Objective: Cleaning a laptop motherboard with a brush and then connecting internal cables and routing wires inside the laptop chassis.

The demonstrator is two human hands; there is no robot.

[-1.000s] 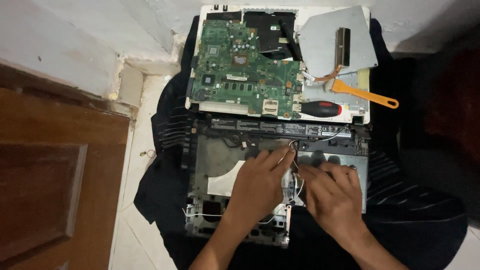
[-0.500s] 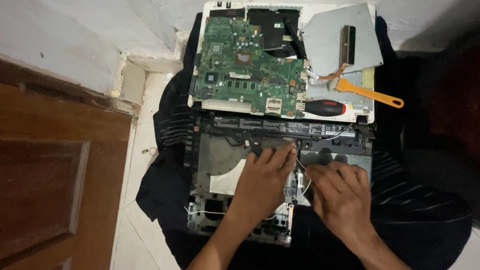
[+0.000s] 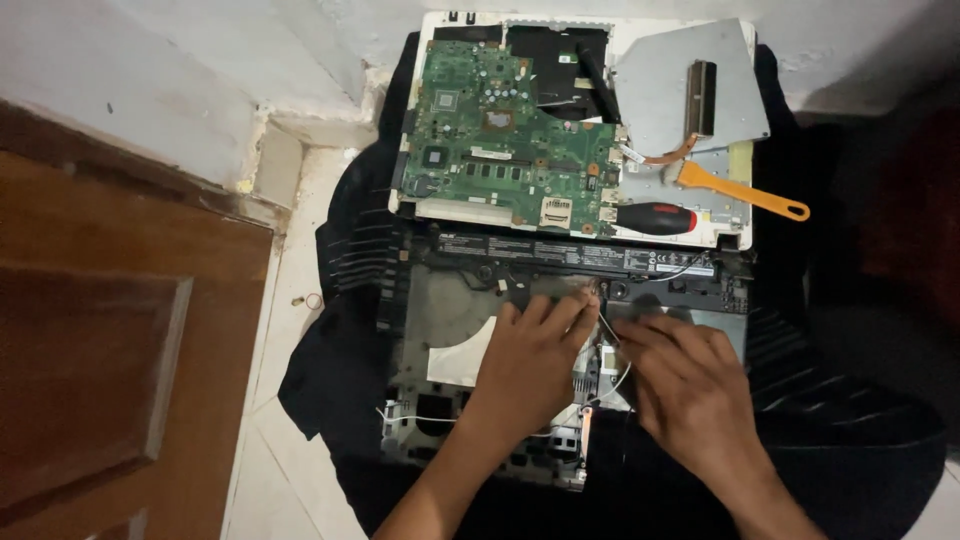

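Both hands rest inside an opened laptop base (image 3: 450,330) that lies on a dark cloth (image 3: 340,380) on the floor. The left hand (image 3: 530,365) lies palm down, fingers half curled, fingertips at a thin white cable (image 3: 612,385); the right hand (image 3: 690,390) lies flat just beside it, fingers stretched toward the same spot. Whether either pinches the cable I cannot tell.

The likely risk is a tug on that thin cable: pulled sideways, it could tear at its connector or snag on the chassis edge. A palm leaning on the thin plastic frame could also crack it.

Just beyond the fingertips runs a long black battery bar (image 3: 580,258) bearing a narrow black label strip with white print. Farther off lie the green motherboard (image 3: 510,145), a red-and-black screwdriver (image 3: 655,217) and an orange pry tool (image 3: 745,195) on a white panel (image 3: 735,235).
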